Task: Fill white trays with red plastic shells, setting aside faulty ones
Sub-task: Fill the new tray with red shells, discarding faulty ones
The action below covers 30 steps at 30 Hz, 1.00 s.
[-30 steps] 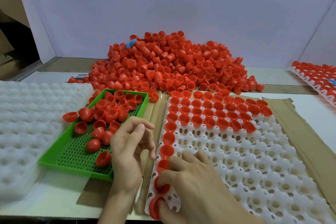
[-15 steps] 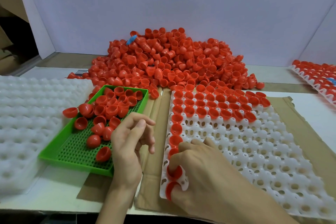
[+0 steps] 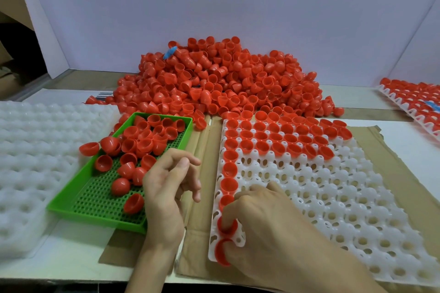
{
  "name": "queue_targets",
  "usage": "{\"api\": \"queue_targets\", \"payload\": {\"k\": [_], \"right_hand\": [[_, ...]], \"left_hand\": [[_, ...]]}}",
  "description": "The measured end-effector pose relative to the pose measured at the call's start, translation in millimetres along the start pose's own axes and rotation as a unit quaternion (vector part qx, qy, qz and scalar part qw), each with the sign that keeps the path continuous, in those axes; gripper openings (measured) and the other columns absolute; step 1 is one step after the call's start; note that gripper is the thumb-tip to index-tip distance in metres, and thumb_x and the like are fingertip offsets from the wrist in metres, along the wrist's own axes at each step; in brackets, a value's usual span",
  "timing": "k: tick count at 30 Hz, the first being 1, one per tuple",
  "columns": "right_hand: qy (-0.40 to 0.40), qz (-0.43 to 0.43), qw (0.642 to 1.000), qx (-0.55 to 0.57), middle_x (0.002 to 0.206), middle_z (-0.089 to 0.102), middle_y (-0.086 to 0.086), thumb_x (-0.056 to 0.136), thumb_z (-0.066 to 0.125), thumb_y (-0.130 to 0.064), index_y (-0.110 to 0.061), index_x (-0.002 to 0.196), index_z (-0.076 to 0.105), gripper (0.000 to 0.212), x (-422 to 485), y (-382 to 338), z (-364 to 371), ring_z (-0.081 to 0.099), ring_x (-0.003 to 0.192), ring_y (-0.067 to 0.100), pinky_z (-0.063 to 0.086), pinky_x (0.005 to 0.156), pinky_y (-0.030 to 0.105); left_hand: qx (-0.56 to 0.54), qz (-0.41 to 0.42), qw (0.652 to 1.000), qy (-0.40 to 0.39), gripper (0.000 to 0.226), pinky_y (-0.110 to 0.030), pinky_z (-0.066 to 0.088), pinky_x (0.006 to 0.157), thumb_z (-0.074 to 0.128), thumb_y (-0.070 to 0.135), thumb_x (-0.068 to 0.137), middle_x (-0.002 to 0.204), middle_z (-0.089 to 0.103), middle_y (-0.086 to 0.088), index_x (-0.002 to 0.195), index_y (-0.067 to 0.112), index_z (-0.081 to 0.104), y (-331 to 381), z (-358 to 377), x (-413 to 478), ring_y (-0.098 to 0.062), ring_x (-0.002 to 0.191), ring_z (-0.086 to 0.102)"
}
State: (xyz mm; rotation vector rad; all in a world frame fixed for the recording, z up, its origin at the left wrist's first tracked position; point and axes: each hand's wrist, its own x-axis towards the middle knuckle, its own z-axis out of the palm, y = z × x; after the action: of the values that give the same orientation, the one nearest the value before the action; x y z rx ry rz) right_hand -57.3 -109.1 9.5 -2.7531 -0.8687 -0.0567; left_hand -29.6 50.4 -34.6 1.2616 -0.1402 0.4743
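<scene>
Being pinched by the curled right grip (image 3: 269,228), two red hemispherical plastic shells (image 3: 220,253) are being seated in near-left pockets of the white perforated plastic tray (image 3: 333,197); the left grip (image 3: 166,188) is hanging loosely curled, empty. Seemingly light, stiff and slick, they are being best taken by the rim.

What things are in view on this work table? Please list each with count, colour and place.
shell heap: one, red, far centre of table
blue piece: one, blue, upper left of heap
white tray: one, white, centre right, partly filled with red shells
cardboard: count unclear, brown, under white tray
green tray: one, green, left of centre, holding loose shells
empty trays: count unclear, white, far left
filled tray: one seen, white and red, far right
left hand: one, beside green tray, holds nothing
right hand: one, fingers curled into two red shells at white tray's near left corner
</scene>
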Motion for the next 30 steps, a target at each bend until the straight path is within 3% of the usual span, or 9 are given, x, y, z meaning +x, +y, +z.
{"api": "queue_targets", "payload": {"k": [6,17,24,28,30], "right_hand": [[-0.019,-0.001,0.999,-0.046,0.075,0.065,-0.007,0.08,0.059,-0.048,-0.02,0.082,0.068,0.03,3,-2,-1,0.054,0.076,0.016,0.029,0.083,0.032],[-0.057,0.003,0.998,-0.033,0.089,0.068,-0.002,0.086,0.057,-0.034,-0.019,0.096,0.069,0.022,6,-14,-3,0.051,0.081,0.022,0.029,0.086,0.035],[-0.092,-0.004,0.995,-0.039,0.09,0.062,0.003,0.094,0.049,-0.025,-0.012,0.105,0.067,0.024,7,-17,-5,0.04,0.08,0.026,0.015,0.075,0.038],[-0.116,-0.024,0.992,-0.05,0.088,0.058,0.003,0.1,0.048,-0.031,-0.011,0.11,0.068,0.029,5,-16,-11,0.04,0.08,0.026,0.011,0.073,0.036],[-0.101,-0.044,0.994,-0.025,0.094,0.063,0.0,0.1,0.049,-0.038,-0.017,0.108,0.069,0.03,1,-14,-19,0.05,0.084,0.023,0.019,0.077,0.037]], "left_hand": [[0.021,-0.003,1.0,-0.013,0.022,-0.028,0.043,0.045,0.051,0.016,0.091,0.057,0.051,-0.01,0.077,0.015,0.068,-2,2,0,-0.023,0.054,0.05],[0.031,0.01,0.999,-0.013,0.023,-0.027,0.042,0.045,0.051,0.016,0.092,0.057,0.051,-0.011,0.077,0.014,0.068,-3,1,0,-0.024,0.052,0.049],[0.037,0.008,0.999,-0.012,0.024,-0.027,0.043,0.045,0.05,0.016,0.092,0.057,0.051,-0.01,0.077,0.015,0.069,-3,1,0,-0.022,0.053,0.049],[0.046,0.012,0.999,-0.013,0.024,-0.026,0.043,0.045,0.049,0.016,0.092,0.057,0.051,-0.01,0.077,0.014,0.068,-3,2,0,-0.023,0.052,0.049],[0.044,0.013,0.999,-0.012,0.024,-0.025,0.043,0.045,0.05,0.016,0.092,0.058,0.052,-0.01,0.077,0.014,0.068,-3,2,-1,-0.023,0.052,0.049]]}}
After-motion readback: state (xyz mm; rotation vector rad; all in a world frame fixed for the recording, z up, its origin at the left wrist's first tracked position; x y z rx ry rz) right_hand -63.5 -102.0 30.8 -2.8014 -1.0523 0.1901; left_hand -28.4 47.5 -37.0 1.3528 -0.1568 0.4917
